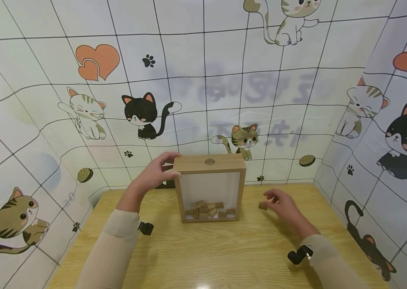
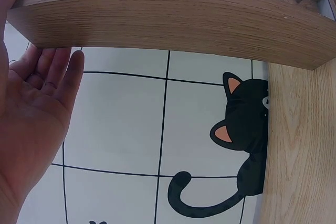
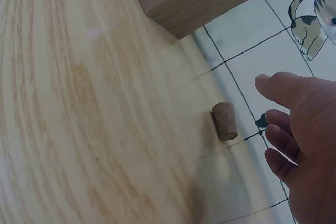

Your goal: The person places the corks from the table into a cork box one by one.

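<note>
A shallow wooden box (image 1: 209,164) with a clear front and a round hole in its top stands upright on the table. Several corks (image 1: 207,210) lie at the bottom inside it. My left hand (image 1: 154,172) grips the box's upper left corner, thumb at the front and fingers behind; the left wrist view shows this hand (image 2: 37,103) beside the frame's side. To the right of the box, a single cork (image 3: 225,121) lies on the table. My right hand (image 1: 281,204) is close to it, fingers loosely bent; in the right wrist view a gap separates hand and cork.
The light wood table (image 1: 203,249) meets a cloth backdrop (image 1: 196,92) printed with grid lines and cartoon cats. Cloth walls also rise at the left and right. The box stands near the table's back edge. A small black device (image 1: 299,255) sits on each wrist.
</note>
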Demonstrator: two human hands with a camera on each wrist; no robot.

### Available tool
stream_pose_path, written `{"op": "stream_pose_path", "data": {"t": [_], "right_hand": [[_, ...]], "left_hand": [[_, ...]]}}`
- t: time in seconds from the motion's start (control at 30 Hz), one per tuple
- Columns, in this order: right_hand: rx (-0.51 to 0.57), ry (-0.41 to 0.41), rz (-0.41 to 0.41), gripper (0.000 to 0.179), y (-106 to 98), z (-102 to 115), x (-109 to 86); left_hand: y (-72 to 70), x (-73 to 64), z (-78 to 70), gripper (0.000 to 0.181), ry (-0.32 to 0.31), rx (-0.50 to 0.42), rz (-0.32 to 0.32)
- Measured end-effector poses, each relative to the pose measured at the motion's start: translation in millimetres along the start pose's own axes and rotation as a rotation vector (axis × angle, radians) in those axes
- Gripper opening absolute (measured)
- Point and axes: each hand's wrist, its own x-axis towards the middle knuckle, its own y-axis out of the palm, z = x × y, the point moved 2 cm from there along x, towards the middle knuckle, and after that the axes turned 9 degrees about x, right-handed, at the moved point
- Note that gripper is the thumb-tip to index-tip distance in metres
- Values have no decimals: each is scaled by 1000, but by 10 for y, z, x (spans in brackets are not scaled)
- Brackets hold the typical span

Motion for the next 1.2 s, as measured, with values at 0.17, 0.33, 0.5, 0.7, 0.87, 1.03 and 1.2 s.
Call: {"op": "stream_pose_path", "data": {"t": [0.17,0.33,0.5,0.7,0.87,1.03,1.2], "right_hand": [[8,32,6,42,45,-70,-19],[37,7,1,40,102,-130,-35],[38,-1,19,38,143,-190,-30],[28,3,42,38,157,-226,-25],[21,7,58,37,171,-241,-33],[-32,-25,67,30,202,-269,-28],[-52,-41,63,25,219,-341,-11]], "left_hand": [[-4,-2,0,74,2,0,0],[-5,-10,-9,75,0,1,0],[-5,-10,-16,75,-3,-5,1],[-3,-5,-31,74,3,4,-3],[-1,2,-18,74,3,13,-4],[-4,-6,-25,74,5,4,1],[-5,-9,-31,74,3,0,6]]}}
